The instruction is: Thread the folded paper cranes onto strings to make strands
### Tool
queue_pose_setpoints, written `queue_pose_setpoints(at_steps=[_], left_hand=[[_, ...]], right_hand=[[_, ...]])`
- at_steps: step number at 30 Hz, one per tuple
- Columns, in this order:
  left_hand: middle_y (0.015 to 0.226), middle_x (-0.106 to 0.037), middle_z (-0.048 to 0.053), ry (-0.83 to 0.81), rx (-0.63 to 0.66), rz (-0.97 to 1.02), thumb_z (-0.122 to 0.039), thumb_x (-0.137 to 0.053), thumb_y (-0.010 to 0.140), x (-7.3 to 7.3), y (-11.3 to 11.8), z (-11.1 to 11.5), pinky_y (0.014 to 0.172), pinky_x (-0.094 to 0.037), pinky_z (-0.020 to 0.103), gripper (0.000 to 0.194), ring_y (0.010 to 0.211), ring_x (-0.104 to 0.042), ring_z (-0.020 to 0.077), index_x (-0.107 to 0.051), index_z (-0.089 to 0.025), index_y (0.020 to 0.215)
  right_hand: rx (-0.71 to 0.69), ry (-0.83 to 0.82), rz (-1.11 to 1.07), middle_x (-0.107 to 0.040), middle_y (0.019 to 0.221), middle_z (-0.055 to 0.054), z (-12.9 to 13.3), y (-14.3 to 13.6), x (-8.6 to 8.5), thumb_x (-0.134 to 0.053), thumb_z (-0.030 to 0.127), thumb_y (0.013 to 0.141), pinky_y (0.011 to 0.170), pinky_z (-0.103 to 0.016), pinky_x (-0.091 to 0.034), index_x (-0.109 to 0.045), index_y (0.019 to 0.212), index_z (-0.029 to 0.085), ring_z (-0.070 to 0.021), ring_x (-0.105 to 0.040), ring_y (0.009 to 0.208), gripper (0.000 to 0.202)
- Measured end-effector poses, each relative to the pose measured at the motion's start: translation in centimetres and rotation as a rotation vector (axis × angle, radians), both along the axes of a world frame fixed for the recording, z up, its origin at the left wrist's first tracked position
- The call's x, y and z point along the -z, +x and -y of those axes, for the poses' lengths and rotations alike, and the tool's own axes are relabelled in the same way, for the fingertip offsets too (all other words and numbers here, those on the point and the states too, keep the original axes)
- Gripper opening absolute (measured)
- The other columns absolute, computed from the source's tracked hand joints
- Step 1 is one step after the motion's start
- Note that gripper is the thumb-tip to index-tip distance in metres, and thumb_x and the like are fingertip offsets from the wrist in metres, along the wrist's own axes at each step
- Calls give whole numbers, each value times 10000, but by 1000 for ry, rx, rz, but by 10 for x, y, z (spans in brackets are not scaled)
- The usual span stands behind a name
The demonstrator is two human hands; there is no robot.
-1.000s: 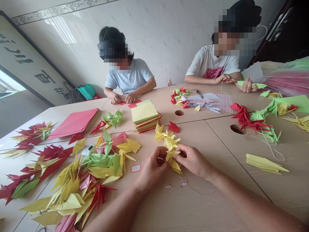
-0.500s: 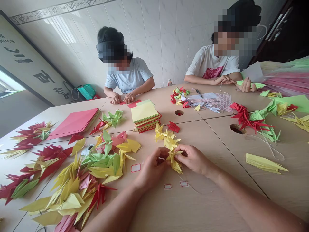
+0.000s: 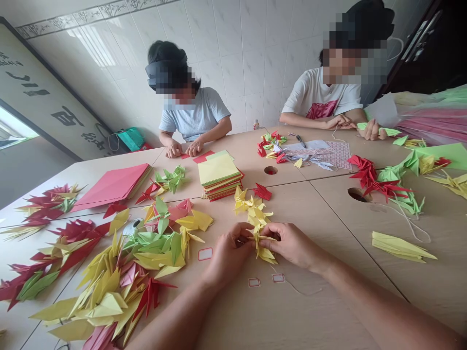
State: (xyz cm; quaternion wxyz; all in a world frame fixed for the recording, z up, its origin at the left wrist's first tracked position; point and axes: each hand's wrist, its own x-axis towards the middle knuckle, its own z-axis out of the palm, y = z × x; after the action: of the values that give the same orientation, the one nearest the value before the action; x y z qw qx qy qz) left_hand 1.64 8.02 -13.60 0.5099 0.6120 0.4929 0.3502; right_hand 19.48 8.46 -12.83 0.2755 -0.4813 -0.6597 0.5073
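A yellow paper crane [image 3: 258, 240] sits between the fingertips of both hands, over the middle of the table [image 3: 292, 316], its wings spread sideways. The left hand [image 3: 233, 250] has thumb and fingers drawn narrow on one wing; the right hand [image 3: 294, 243] pinches the other. The fingers hide both wing ends. More yellow folds show just below the grip, and a chain of yellow cranes [image 3: 255, 212] runs from it toward the table's far edge.

Beside the chain's far end lies a red crane [image 3: 262, 191], with a stack of square paper [image 3: 221, 181] close by, toward the far edge. A large heap of folded paper [image 3: 105, 287] crowds the left side, reaching near the left wrist. Small red-bordered labels [image 3: 254, 282] and a thin cord [image 3: 302, 293] lie on the near side of the hands; a yellow bundle [image 3: 401, 246] rests toward the right edge. Two people sit along the far edge.

Both forearms reach in from the near side, converging, with wrists low and knuckles turned up.
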Motion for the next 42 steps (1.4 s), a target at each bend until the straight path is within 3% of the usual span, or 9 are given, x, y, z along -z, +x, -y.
queue_pose_setpoints(at_steps=[13,22,28,32,37,42], left_hand=[[733,-549,-15,-90,7,158,-212,-674,684,-1,1,-1,626,-412,211,239,676,-524,102,-515,-175,859],[685,-535,-36,-101,-4,199,-223,-648,715,-7,5,1,596,-384,201,233,628,-493,86,-457,-184,842],[789,-497,-22,24,-24,5,-207,-516,774,-3,3,2,551,-377,196,123,607,-450,76,-458,-204,883],[699,-449,-48,53,-29,-149,-81,-462,690,-9,2,7,504,-349,195,319,528,-395,76,-433,-225,973],[828,-466,-14,197,21,-234,-101,-509,654,-18,5,14,591,-383,217,237,670,-437,105,-428,-216,845],[761,-479,-25,186,37,-290,-134,-512,697,-12,8,13,575,-362,221,144,637,-436,104,-442,-212,795]], right_hand=[[2,6,-8,-470,593,31,-1,2,1,-604,452,759,481,-201,-285,-558,677,154,-92,-387,543,312],[3,64,16,-519,640,18,-1,1,5,-543,372,807,506,-208,-328,-572,720,163,-106,-441,573,228],[69,54,3,-546,658,11,-5,4,5,-513,396,825,511,-213,-350,-585,730,154,-102,-449,564,269],[115,27,-11,-606,729,-8,-8,5,7,-503,405,828,506,-216,-379,-596,782,160,-118,-513,594,267],[176,8,-72,-654,764,-35,-9,4,12,-541,365,807,535,-227,-418,-572,882,167,-166,-606,713,214],[160,-9,-109,-671,910,-47,-7,2,11,-555,324,804,677,-268,-476,-564,1012,182,-174,-626,829,252]])
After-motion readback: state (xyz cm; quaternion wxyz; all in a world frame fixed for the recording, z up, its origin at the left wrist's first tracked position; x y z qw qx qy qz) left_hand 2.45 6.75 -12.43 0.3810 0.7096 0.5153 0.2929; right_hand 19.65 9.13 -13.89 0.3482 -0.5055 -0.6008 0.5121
